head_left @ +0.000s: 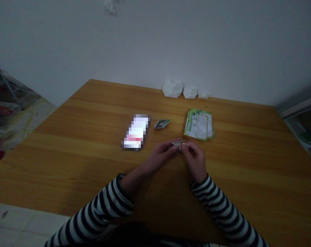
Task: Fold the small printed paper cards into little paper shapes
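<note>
On my feed, a plastic sheet sags in at the far left, and on the wooden table a pixelated, unreadable block lies left of centre, with a small folded paper just beside it. At centre, my left hand and right hand are together, both pinching a folded strip between their fingertips, just below the green leaflets. Three white paper folds sit along the wall at upper centre, above the leaflets.
</note>
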A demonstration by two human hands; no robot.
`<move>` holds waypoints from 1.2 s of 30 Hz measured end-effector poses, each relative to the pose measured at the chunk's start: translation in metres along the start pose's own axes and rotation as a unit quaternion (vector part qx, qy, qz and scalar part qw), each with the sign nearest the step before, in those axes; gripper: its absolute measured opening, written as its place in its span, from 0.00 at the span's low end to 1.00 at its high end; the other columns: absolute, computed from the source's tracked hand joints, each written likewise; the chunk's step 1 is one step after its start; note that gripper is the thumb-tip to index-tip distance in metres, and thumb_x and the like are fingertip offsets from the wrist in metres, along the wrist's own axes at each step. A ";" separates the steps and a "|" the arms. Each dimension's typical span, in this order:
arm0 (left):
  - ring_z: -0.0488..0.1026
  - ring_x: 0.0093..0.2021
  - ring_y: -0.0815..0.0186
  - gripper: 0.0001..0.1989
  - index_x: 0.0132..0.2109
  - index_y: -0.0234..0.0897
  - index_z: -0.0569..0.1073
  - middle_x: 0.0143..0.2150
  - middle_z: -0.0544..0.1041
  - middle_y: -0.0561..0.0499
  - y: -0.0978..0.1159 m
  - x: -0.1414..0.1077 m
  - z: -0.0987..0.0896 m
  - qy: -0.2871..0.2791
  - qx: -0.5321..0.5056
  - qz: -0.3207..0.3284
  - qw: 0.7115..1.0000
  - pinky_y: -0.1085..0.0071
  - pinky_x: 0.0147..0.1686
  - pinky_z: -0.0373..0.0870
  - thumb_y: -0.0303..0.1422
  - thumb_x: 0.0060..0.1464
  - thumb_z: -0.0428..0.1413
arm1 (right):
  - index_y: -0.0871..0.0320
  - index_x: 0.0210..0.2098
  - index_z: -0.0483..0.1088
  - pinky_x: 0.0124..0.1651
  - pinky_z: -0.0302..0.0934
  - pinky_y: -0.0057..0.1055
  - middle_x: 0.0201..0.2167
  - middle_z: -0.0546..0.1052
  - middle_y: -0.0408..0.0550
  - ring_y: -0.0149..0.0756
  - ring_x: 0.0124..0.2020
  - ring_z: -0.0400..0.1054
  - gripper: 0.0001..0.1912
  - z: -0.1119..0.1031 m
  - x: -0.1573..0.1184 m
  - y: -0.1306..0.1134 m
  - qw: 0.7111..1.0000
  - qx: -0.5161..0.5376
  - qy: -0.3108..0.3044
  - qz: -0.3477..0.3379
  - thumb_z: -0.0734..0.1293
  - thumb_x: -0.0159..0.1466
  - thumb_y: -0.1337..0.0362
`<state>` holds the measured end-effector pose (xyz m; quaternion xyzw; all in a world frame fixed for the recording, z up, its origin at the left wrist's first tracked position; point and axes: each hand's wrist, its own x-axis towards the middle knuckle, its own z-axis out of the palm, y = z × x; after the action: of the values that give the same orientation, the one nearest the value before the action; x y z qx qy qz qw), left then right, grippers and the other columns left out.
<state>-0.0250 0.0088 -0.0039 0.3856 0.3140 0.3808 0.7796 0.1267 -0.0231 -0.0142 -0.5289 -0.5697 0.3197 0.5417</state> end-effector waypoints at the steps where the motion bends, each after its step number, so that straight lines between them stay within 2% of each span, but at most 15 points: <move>1: 0.77 0.50 0.59 0.21 0.51 0.37 0.79 0.49 0.81 0.44 -0.001 0.000 -0.001 0.001 0.024 0.006 1.000 0.66 0.52 0.70 0.39 0.50 0.66 | 0.56 0.30 0.71 0.37 0.63 0.32 0.29 0.73 0.45 0.35 0.32 0.68 0.10 0.000 0.000 0.000 1.000 0.020 -0.003 0.016 0.65 0.67 0.62; 6: 0.76 0.51 0.57 0.19 0.50 0.37 0.79 0.51 0.80 0.43 -0.002 -0.001 -0.003 0.029 0.043 0.027 0.998 0.64 0.52 0.72 0.41 0.53 0.63 | 0.56 0.29 0.69 0.36 0.61 0.31 0.28 0.72 0.43 0.34 0.31 0.66 0.10 0.001 -0.001 0.000 1.000 -0.007 -0.018 0.004 0.65 0.66 0.61; 12: 0.79 0.41 0.61 0.18 0.45 0.34 0.79 0.42 0.82 0.44 -0.003 0.000 -0.005 0.082 0.027 0.025 0.996 0.68 0.44 0.76 0.42 0.51 0.64 | 0.56 0.28 0.65 0.36 0.59 0.31 0.28 0.71 0.44 0.34 0.31 0.65 0.10 0.004 -0.002 -0.002 0.997 -0.060 -0.044 -0.038 0.63 0.67 0.63; 17: 0.79 0.34 0.64 0.19 0.42 0.33 0.79 0.38 0.82 0.44 -0.010 0.002 -0.008 0.106 0.019 0.014 0.994 0.70 0.37 0.76 0.44 0.50 0.65 | 0.56 0.27 0.64 0.31 0.54 0.29 0.24 0.66 0.41 0.32 0.26 0.60 0.11 0.007 -0.003 0.000 0.995 -0.088 -0.037 -0.031 0.63 0.67 0.63; 25: 0.80 0.40 0.62 0.16 0.40 0.34 0.80 0.42 0.82 0.44 -0.009 -0.002 0.002 0.154 0.021 0.047 0.987 0.70 0.42 0.75 0.43 0.54 0.61 | 0.56 0.26 0.64 0.31 0.54 0.29 0.24 0.65 0.40 0.31 0.26 0.59 0.11 0.016 -0.002 -0.007 0.997 -0.069 -0.012 -0.015 0.64 0.65 0.64; 36: 0.79 0.36 0.62 0.19 0.40 0.33 0.80 0.36 0.82 0.45 -0.008 -0.002 0.003 0.172 0.055 0.045 0.983 0.67 0.39 0.76 0.46 0.51 0.63 | 0.56 0.26 0.66 0.29 0.54 0.28 0.23 0.66 0.40 0.31 0.25 0.58 0.11 0.019 -0.001 0.004 0.999 -0.013 -0.004 0.046 0.65 0.64 0.61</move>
<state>-0.0211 0.0031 -0.0089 0.3701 0.4461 0.4584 0.6737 0.1098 -0.0194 -0.0220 -0.5603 -0.5509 0.3391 0.5172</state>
